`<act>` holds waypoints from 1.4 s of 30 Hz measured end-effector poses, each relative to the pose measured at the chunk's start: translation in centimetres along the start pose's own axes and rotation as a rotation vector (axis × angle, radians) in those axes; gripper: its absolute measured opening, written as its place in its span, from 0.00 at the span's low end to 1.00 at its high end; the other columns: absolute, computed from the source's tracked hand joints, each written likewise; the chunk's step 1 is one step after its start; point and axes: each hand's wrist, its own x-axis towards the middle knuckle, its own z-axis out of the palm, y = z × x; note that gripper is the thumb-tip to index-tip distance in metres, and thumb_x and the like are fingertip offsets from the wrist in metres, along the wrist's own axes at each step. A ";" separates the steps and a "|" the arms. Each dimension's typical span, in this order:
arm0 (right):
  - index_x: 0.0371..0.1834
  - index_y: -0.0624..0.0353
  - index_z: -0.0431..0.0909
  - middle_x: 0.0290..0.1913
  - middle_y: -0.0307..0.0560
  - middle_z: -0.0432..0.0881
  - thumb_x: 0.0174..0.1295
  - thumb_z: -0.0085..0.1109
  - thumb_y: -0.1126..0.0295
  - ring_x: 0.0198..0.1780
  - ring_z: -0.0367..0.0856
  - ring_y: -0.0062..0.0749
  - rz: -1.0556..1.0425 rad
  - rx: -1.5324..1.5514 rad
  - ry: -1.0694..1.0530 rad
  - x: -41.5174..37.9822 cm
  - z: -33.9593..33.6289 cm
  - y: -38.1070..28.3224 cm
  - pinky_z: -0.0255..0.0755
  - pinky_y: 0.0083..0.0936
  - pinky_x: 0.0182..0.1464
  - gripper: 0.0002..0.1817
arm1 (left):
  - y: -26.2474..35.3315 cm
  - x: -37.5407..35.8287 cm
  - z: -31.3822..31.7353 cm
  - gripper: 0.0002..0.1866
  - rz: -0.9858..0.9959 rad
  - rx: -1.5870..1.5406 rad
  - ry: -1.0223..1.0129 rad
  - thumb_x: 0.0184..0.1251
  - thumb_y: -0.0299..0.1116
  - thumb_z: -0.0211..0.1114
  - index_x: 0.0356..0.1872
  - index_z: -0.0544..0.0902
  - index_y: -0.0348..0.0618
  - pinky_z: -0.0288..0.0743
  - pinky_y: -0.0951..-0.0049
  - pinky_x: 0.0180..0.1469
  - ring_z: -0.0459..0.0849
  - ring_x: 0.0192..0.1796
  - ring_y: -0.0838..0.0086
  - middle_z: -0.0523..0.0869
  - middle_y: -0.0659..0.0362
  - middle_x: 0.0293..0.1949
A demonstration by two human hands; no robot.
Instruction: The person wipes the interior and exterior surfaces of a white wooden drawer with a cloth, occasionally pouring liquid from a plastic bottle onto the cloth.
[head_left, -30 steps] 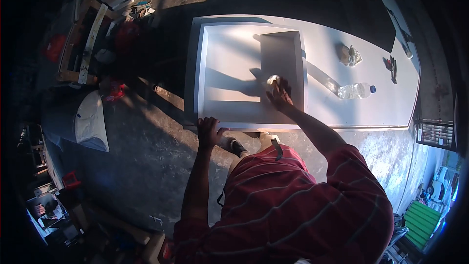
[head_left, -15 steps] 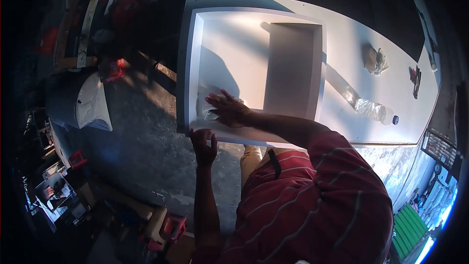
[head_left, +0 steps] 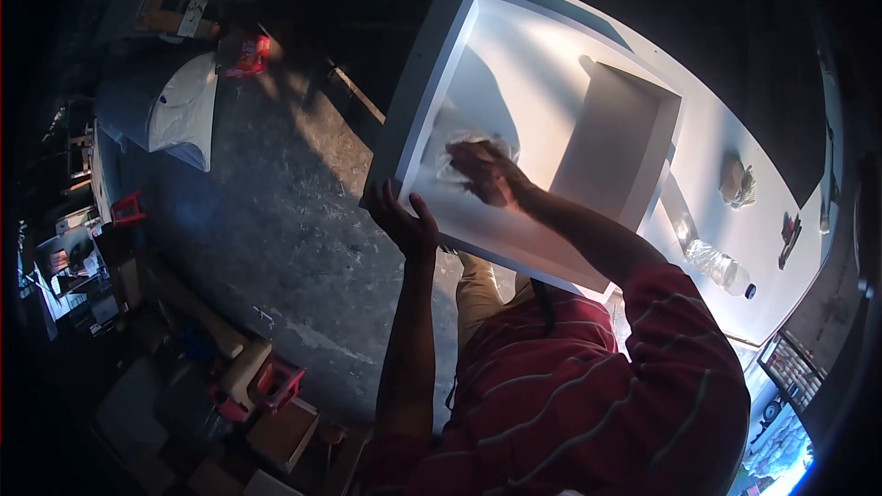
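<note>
A shallow white open box (head_left: pixel 439 96), like a drawer or tray, lies on the white tabletop (head_left: pixel 712 152). My left hand (head_left: pixel 409 225) grips its near left corner, thumb up and fingers around the rim. Inside the box, my right hand (head_left: pixel 491 176) presses a crumpled white cloth (head_left: pixel 476 140) against the bottom near the left wall. Motion blurs the right fingers a little, and the palm hides part of the cloth. Sunlight and hard shadows fall across the box bottom.
Right of the box lie a clear plastic bottle (head_left: pixel 721 266) on its side, a crumpled wad (head_left: pixel 737 186) and a small dark red tool (head_left: pixel 789 237). On the floor at left are a red packet (head_left: pixel 248 55) and a red stool (head_left: pixel 278 384).
The camera view has turned, so box and table appear tilted and shifted right. My right hand has slid the cloth a little farther up the box bottom; my left hand keeps the corner.
</note>
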 end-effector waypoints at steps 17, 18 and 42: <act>0.51 0.59 0.77 0.53 0.55 0.79 0.67 0.47 0.59 0.58 0.72 0.48 -0.039 0.777 -0.377 1.8 1.5 -4.3 0.65 0.36 0.60 0.18 | 0.8 0.5 -0.2 0.21 0.039 -0.021 0.008 0.74 0.38 0.42 0.60 0.68 0.37 0.61 0.51 0.61 0.68 0.63 0.50 0.69 0.44 0.61; 0.51 0.59 0.77 0.53 0.55 0.79 0.67 0.47 0.59 0.58 0.72 0.48 -0.026 0.779 -0.373 0.3 0.2 -4.5 0.65 0.36 0.60 0.18 | 0.7 0.4 -0.3 0.21 0.044 -0.027 -0.002 0.74 0.38 0.42 0.60 0.68 0.37 0.61 0.51 0.61 0.68 0.63 0.50 0.69 0.44 0.61; 0.56 0.48 0.75 0.71 0.53 0.59 0.67 0.47 0.57 0.74 0.51 0.49 0.486 -0.156 0.311 2.1 -4.1 12.5 0.42 0.53 0.73 0.18 | 0.7 0.4 -0.4 0.21 0.126 0.133 -0.060 0.74 0.38 0.41 0.59 0.68 0.35 0.64 0.53 0.60 0.72 0.59 0.51 0.73 0.45 0.57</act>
